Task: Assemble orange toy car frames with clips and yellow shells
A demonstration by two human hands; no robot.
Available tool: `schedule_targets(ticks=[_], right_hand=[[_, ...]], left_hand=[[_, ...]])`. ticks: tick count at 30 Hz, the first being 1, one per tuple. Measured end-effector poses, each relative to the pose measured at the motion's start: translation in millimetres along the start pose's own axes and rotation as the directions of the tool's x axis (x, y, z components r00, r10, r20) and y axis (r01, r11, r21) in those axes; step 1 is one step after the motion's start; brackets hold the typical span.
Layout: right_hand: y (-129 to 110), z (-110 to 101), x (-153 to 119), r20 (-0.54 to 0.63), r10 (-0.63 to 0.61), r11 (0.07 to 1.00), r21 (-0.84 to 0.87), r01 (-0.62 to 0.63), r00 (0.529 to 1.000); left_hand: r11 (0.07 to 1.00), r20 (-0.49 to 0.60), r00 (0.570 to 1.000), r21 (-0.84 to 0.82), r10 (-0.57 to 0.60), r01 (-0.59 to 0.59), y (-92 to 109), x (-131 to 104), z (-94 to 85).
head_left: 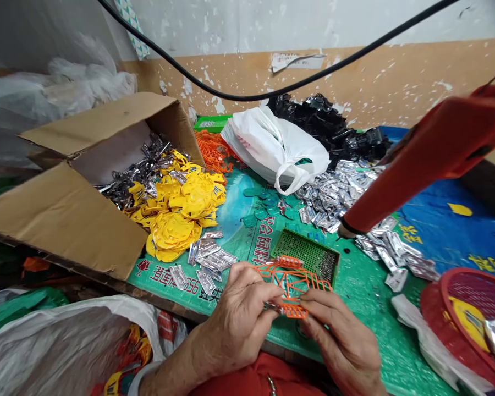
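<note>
Near the table's front edge, my left hand pinches the left side of an orange plastic frame, with a small shiny piece at its fingertips. My right hand has its fingers closed on the frame's right side. Just behind the frame sits a green tray with small metal bits at its right end. Silver plates lie left of the tray, beside a pile of yellow pieces.
An open cardboard box stands at left. A white bag lies at the back, near black parts and silver plates. A red tool hangs at right above the table. A red basket is front right.
</note>
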State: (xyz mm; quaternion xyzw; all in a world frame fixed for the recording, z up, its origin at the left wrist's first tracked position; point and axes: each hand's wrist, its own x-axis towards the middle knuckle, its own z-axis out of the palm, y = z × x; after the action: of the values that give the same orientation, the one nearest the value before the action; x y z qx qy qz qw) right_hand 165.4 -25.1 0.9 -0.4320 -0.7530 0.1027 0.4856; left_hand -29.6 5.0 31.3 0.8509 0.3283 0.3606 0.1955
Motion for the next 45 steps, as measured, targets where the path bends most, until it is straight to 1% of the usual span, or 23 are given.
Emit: schedule_targets(ticks=[5,9,13,16,19,22,25,27,29,30,32,34,35,36,37,38,39,40,41,42,43,44,45], right_hand=[[-1.4,1.2,-1.4,0.002,-0.013,1.000,-0.026,0.013,1.000],[-0.6,2.1,-0.7,0.021,0.007,1.000,0.010,-0.008,1.000],[-2.0,5.5,-1.4,0.086,0.058,0.989,0.133,-0.069,0.995],[-4.1,10.8,-2.5,0.143,0.107,0.964,0.226,-0.138,0.984],[-4.9,15.7,-2.9,0.199,0.160,0.920,0.325,-0.218,0.967],[-2.2,18.7,-2.4,0.285,0.225,0.849,0.412,-0.331,0.932],[4.5,22.4,-0.6,0.413,0.314,0.801,0.368,-0.472,0.855],[8.9,25.9,1.9,0.470,0.348,0.797,0.307,-0.520,0.811],[10.4,27.7,5.8,0.484,0.343,0.825,0.255,-0.505,0.805],[9.7,26.7,8.3,0.467,0.329,0.852,0.227,-0.471,0.821],[6.0,18.2,15.0,0.367,0.296,0.914,0.158,-0.373,0.882],[2.8,0.4,25.1,0.148,0.289,0.953,0.046,-0.298,0.946],[3.2,-11.2,31.9,-0.012,0.291,0.956,-0.025,-0.291,0.957],[5.8,-23.6,40.2,-0.194,0.296,0.944,-0.091,-0.318,0.935],[10.7,-35.9,49.9,-0.362,0.304,0.919,-0.131,-0.371,0.881],[17.8,-47.2,61.0,-0.526,0.244,0.911,-0.163,-0.378,0.815],[26.7,-56.6,73.2,-0.577,0.212,0.917,-0.162,-0.365,0.789],[36.5,-63.7,86.1,-0.552,0.238,0.934,-0.095,-0.344,0.799],[46.0,-67.9,99.4,-0.498,0.260,0.955,0.004,-0.297,0.827],[54.2,-69.5,112.5,-0.398,0.296,0.955,0.140,-0.262,0.868],[60.3,-68.6,124.9,-0.286,0.310,0.932,0.277,-0.232,0.907],[63.7,-65.9,136.4,-0.186,0.318,0.890,0.396,-0.225,0.930],[64.4,-61.9,146.3,-0.112,0.340,0.840,0.481,-0.249,0.934]], left_hand=[[1.000,0.065,0.998,0.015,-0.025,0.024,0.4,2.9,-2.7],[0.995,0.136,0.990,0.093,-0.032,0.019,2.8,6.1,-4.1],[0.990,0.270,0.962,0.144,-0.040,0.000,5.5,3.8,-4.4],[0.993,0.371,0.925,0.110,-0.082,0.043,6.6,1.0,-5.1],[0.987,0.437,0.886,0.040,-0.156,0.154,8.2,2.3,-6.9],[0.944,0.487,0.837,-0.069,-0.251,0.323,6.7,7.4,-6.7],[0.870,0.544,0.764,-0.118,-0.347,0.479,-2.2,10.7,-1.3],[0.817,0.562,0.728,-0.151,-0.391,0.556,-10.6,9.9,4.0],[0.727,0.592,0.684,-0.225,-0.427,0.649,-18.2,7.6,8.5],[0.664,0.606,0.660,-0.272,-0.444,0.697,-21.1,6.4,10.0],[0.516,0.625,0.615,-0.365,-0.481,0.775,-24.7,4.6,11.2],[0.386,0.640,0.568,-0.418,-0.517,0.822,-25.9,4.2,10.6],[0.334,0.648,0.545,-0.432,-0.532,0.838,-26.0,4.5,10.0],[0.292,0.654,0.524,-0.438,-0.546,0.850,-25.8,4.9,9.3],[0.264,0.655,0.508,-0.440,-0.560,0.858,-25.4,5.4,8.8],[0.250,0.648,0.500,-0.443,-0.575,0.861,-25.0,5.9,8.4],[0.246,0.635,0.500,-0.449,-0.588,0.859,-24.5,6.1,8.4],[0.247,0.623,0.505,-0.456,-0.597,0.855,-24.1,6.0,8.5],[0.248,0.615,0.510,-0.464,-0.601,0.851,-23.7,5.6,8.9],[0.247,0.610,0.516,-0.472,-0.602,0.846,-23.6,5.0,9.4],[0.246,0.608,0.523,-0.482,-0.598,0.841,-23.6,4.0,9.9],[0.243,0.608,0.528,-0.490,-0.592,0.837,-23.9,3.0,10.5],[0.245,0.607,0.535,-0.496,-0.587,0.833,-24.3,2.0,10.9]])
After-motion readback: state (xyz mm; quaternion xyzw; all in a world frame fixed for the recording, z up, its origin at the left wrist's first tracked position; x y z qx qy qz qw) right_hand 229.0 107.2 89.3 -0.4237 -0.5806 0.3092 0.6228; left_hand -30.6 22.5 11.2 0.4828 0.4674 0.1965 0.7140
